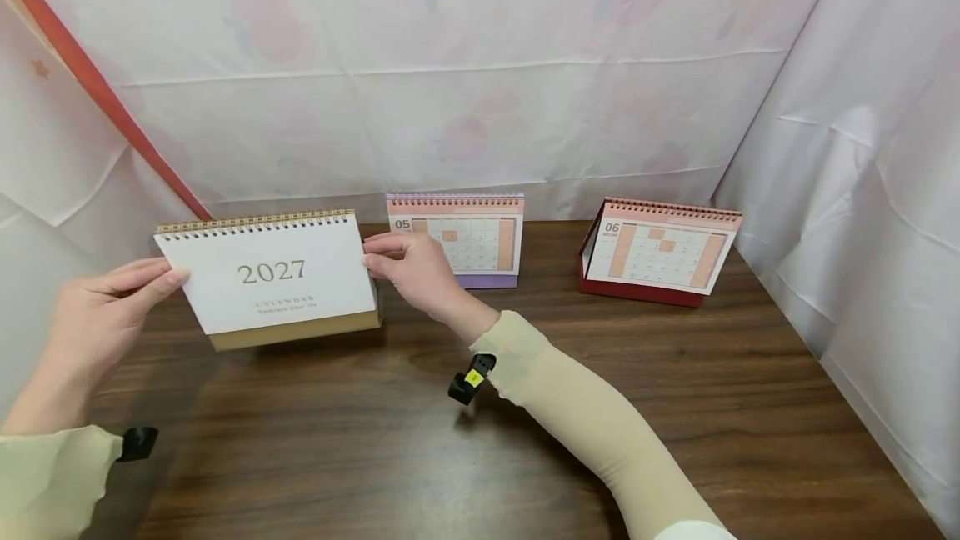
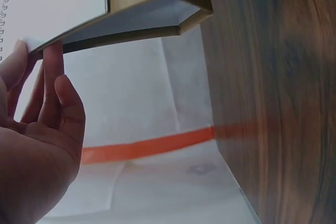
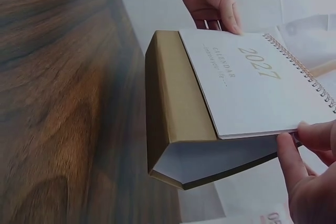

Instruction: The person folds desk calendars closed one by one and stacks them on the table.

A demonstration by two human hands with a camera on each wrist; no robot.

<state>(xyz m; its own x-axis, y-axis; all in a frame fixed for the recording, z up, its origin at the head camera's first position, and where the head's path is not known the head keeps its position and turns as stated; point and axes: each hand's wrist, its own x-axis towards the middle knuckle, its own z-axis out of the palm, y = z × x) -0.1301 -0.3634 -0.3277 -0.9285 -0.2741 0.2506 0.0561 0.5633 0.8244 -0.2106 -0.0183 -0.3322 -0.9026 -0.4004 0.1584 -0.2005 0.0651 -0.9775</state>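
Beige fabric sleeves [image 1: 585, 415] cover your forearms at the near side. Your white-paged, gold-board desk calendar marked 2027 [image 1: 270, 290] is at the left of the brown wood-grain table [image 1: 450, 457]; whether its base touches the surface cannot be told. Expect a light, fairly stiff, tent-shaped body whose pages may slide or crease; grip board and pages together at the 2 side edges, clear of the wire spiral binding [image 1: 255, 223]. Your left hand [image 1: 101, 315] pinches the left edge, thumb in front, fingers behind. Your right hand [image 1: 420, 273] pinches the right edge between thumb and finger, its forearm reaching diagonally leftward, partly hiding the pink-and-white calendar with purple base [image 1: 480, 248] on the far side.
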